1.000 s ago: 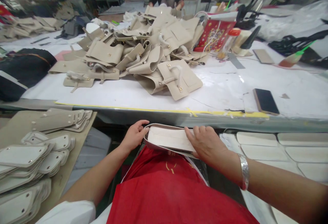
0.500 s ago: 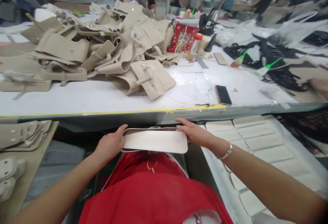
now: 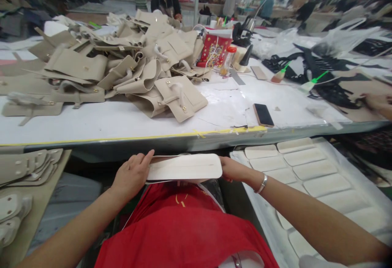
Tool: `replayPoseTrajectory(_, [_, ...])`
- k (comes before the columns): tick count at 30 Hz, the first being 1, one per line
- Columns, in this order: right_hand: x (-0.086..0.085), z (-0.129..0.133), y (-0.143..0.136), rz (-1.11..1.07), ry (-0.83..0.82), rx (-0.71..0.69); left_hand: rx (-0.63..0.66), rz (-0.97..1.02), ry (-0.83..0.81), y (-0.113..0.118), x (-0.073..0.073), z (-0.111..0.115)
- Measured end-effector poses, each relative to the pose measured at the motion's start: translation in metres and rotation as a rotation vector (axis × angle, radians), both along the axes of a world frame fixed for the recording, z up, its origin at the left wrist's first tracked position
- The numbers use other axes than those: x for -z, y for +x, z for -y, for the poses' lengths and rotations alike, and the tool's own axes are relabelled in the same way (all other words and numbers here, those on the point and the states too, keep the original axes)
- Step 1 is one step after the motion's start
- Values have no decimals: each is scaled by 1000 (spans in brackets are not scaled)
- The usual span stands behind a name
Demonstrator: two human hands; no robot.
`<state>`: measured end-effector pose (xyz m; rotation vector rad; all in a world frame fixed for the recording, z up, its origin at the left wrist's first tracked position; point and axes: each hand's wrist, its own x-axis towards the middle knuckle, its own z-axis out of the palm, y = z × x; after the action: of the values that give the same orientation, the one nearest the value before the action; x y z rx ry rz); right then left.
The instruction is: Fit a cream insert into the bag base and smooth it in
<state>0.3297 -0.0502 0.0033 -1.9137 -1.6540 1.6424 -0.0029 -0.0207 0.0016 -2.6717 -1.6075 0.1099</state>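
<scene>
A long white panel with rounded ends [image 3: 185,167] lies across my lap, with a beige edge showing behind and below it. My left hand [image 3: 131,174] is closed on its left end, fingers bent over the edge. At the other end my right hand [image 3: 234,169] grips the panel's right end; its fingertips are hidden behind the panel. Beneath both is a red apron [image 3: 183,235]. To the right, rows of similar white rounded panels [image 3: 317,170] lie on a pale board.
Ahead, a white worktable [image 3: 92,123] bears a heap of beige bag pieces [image 3: 177,96], a phone [image 3: 263,115], green-tipped bottles [image 3: 281,72] and black straps [image 3: 337,94]. At left, a board holds beige straps [image 3: 24,166]. A co-worker's hand [image 3: 379,102] is at far right.
My right hand has drawn its fingers in from the top edge and curled them behind the panel's right end. That end sits slightly higher. The view has tilted up a little.
</scene>
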Motion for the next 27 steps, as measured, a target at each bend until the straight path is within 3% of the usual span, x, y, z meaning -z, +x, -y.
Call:
replayPoseTrajectory(4, [2,2,4,-60,3,11,319,99,82,-4,-4,0])
replayPoseTrajectory(9, [7,1,5,-67,-2,22,366,173,69,2,-27,-3])
replayPoseTrajectory(12, [10,-1,6,-99,-8,32,488,316,-48,27,-28,0])
replayPoseTrajectory(15, [9,-2,6,-92,-21,40,653,330,-210,61,-15,3])
replayPoseTrajectory(19, [-3,-1,2,-104,-7,60,674,213,-257,83,-2,0])
replayPoseTrajectory(23, [-19,1,-2,-145,18,81,652,138,-290,74,-5,0])
replayPoseTrajectory(27, [-20,-3,-2,-154,2,131,578,184,-374,74,-10,-3])
